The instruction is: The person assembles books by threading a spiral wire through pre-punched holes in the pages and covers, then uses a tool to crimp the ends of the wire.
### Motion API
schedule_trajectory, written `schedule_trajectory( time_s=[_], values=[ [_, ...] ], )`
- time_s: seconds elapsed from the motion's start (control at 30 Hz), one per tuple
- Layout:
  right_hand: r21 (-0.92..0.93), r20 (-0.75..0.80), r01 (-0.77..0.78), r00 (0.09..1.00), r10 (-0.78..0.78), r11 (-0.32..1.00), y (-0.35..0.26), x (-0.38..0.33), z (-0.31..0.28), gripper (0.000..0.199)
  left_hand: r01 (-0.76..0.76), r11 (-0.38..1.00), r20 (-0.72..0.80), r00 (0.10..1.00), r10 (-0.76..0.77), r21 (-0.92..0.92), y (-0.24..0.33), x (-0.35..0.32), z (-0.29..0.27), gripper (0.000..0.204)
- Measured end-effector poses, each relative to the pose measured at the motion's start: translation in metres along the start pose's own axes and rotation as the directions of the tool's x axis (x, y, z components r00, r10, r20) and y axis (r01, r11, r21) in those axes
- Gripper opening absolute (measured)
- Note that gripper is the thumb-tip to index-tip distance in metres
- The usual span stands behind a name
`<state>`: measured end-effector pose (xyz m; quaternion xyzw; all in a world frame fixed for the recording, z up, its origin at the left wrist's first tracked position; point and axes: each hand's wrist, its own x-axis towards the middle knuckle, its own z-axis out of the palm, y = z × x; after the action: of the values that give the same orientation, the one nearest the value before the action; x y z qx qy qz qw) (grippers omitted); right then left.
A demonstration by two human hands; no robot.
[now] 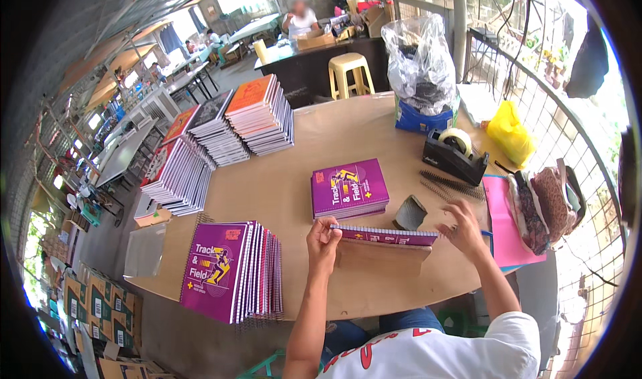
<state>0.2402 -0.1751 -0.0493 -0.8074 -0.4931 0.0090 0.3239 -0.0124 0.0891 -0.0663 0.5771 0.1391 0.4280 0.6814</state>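
Your left hand [323, 240] has its grip closed on the left end of a purple spiral-bound notebook with a brown cardboard back [384, 244], just below frame centre. The notebook stands on edge on the round tan wooden bench [281, 185], spine up, tilted slightly. Your right hand [463, 226] is at the notebook's right end, fingers spread and open; can't tell whether it touches the spine (motion blur there).

Just above the notebook, centre frame: a short stack of purple notebooks lying flat [349, 189]. Right of that stack, a small dark curved piece [410, 213], then loose black spiral binding coils [452, 184] and a black tape dispenser with a roll [455, 153] further up right. A pink sheet [505, 225] lies at the right bench edge, beside your right hand.

Lower left: a row of purple spiral notebooks leaning together [231, 271] at the bench rim. Upper left: fanned stacks of orange, black and red notebooks [221, 135].
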Motion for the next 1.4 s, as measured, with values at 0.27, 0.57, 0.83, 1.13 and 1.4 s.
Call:
schedule_trajectory(
  time_s=[0.27, 0.57, 0.83, 1.13, 1.4],
  values=[
    [-0.251, -0.221, -0.158, 0.97, 0.102, 0.955, 0.034, -0.091, 0.009, 0.061, 0.021, 0.997, 0.026, 0.999, -0.019, -0.07, -0.004, 0.005, 0.001, 0.029],
    [0.008, -0.499, 0.134, 0.859, -0.112, 0.991, -0.006, -0.017, -0.031, 0.049, 0.065, 0.989, -0.025, 0.997, -0.069, -0.13, 0.008, 0.007, 0.011, 0.016],
    [-0.342, 0.033, 0.747, 0.616, -0.787, 0.57, -0.162, 0.099, -0.052, 0.047, 0.049, 0.981, 0.01, 0.999, -0.048, -0.187, 0.011, 0.006, 0.018, 0.028],
    [-0.459, 0.37, 0.886, 0.255, -0.893, 0.063, -0.219, 0.141, -0.034, 0.016, 0.058, 0.973, 0.035, 0.998, -0.052, -0.224, 0.012, 0.009, 0.016, 0.057],
    [-0.488, 0.424, 0.866, 0.123, -0.898, -0.112, -0.224, 0.145, -0.025, 0.008, 0.087, 0.984, 0.02, 0.996, -0.085, -0.157, 0.015, 0.01, 0.017, 0.071]
  ],
)
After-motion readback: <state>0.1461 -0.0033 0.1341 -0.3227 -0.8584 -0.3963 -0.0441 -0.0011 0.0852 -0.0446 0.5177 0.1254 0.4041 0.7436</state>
